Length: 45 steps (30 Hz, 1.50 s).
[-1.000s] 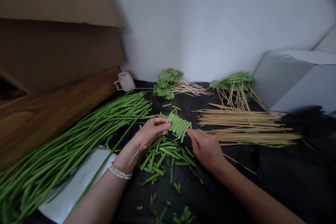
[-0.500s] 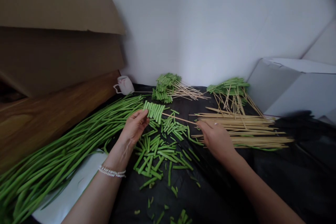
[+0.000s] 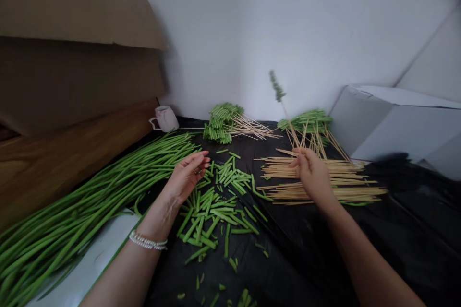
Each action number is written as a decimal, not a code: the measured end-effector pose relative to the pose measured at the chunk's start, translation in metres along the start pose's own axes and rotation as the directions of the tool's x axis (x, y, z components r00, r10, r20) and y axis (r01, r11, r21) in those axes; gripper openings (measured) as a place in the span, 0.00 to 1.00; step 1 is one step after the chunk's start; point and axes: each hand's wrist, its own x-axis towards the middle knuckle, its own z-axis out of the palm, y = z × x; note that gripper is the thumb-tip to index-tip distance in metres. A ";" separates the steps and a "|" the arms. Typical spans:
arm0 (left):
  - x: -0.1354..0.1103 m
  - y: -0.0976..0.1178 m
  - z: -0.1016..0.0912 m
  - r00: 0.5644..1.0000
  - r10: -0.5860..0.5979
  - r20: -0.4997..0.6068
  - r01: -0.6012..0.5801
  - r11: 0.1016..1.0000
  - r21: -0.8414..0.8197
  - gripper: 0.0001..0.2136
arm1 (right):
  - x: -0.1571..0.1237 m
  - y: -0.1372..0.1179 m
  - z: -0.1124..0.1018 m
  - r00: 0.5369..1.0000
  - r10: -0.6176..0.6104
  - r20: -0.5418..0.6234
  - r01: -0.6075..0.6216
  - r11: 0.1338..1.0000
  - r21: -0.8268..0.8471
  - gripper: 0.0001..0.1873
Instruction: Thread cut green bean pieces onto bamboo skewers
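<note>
My right hand (image 3: 309, 172) is closed around the stick end of a bamboo skewer (image 3: 277, 87), held up with its row of short green stalk pieces at the top, blurred by motion and leaning left against the wall. Just below that hand lie bare bamboo skewers (image 3: 317, 169) in loose rows. My left hand (image 3: 189, 172) hovers with loosely curled fingers and nothing visible in them, beside a scatter of cut green stalk pieces (image 3: 216, 216). Long uncut green stalks (image 3: 108, 192) stretch out to its left.
Loaded skewers are stacked in a back-middle pile (image 3: 223, 122) and a right pile (image 3: 309, 120). A white mug (image 3: 166, 119) stands at back left, by a large cardboard box (image 3: 79, 76). A white box (image 3: 396, 120) sits at right. Black plastic sheeting (image 3: 281, 259) covers the surface.
The left hand has let go of the loaded skewer. My right hand has lifted it, swinging it from level to nearly upright, up and to the right.
</note>
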 end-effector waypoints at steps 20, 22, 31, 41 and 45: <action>0.000 -0.010 0.003 0.994 -0.099 0.039 0.097 0.994 0.054 0.14 | 0.012 0.022 -0.005 0.907 0.404 0.117 -0.360 0.603 0.711 0.26; 0.001 -0.011 0.003 0.994 -0.101 0.041 0.098 0.993 0.057 0.15 | 0.014 0.026 -0.004 0.915 0.396 0.074 -0.330 0.630 0.703 0.27; 0.001 -0.013 0.004 0.991 -0.112 0.074 0.106 0.991 0.084 0.15 | 0.030 0.057 -0.033 0.910 0.268 -0.315 -0.189 0.947 0.259 0.27; -0.001 -0.014 0.002 0.989 -0.109 0.103 0.097 0.989 0.109 0.14 | 0.008 0.017 -0.014 0.902 -0.120 0.415 0.275 0.900 -0.338 0.11; -0.001 -0.014 0.003 0.988 -0.112 0.107 0.099 0.988 0.120 0.14 | 0.002 0.013 -0.007 0.811 -0.067 0.581 0.324 0.878 -0.352 0.08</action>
